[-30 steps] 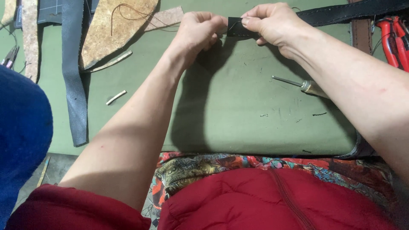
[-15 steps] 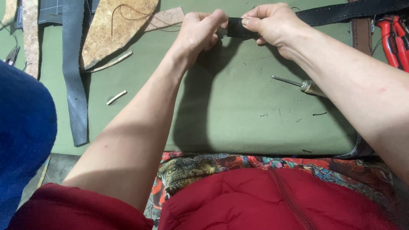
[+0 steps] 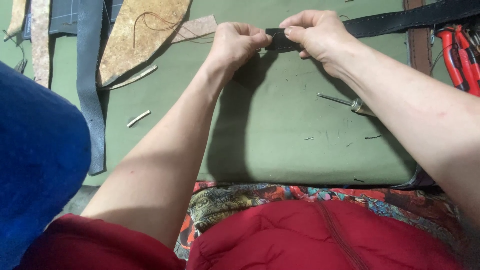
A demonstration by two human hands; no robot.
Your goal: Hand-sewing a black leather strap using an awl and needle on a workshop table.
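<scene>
A black leather strap (image 3: 400,20) runs from the upper right towards the middle of the green mat (image 3: 280,145). My right hand (image 3: 317,35) pinches the strap near its end. My left hand (image 3: 237,42) is closed at the tip of the same strap, fingers touching it right beside the right hand. The strap's end is mostly hidden between my fingers. Both forearms reach out over the mat.
An awl (image 3: 345,102) lies on the mat by my right forearm. Red-handled pliers (image 3: 457,57) and a brown strap (image 3: 417,40) sit at the right. At the left lie a tan leather piece (image 3: 135,37), a grey strip (image 3: 90,85) and a small offcut (image 3: 138,118).
Both hands stay at the strap's end with only slight finger shifts; nothing else has moved.
</scene>
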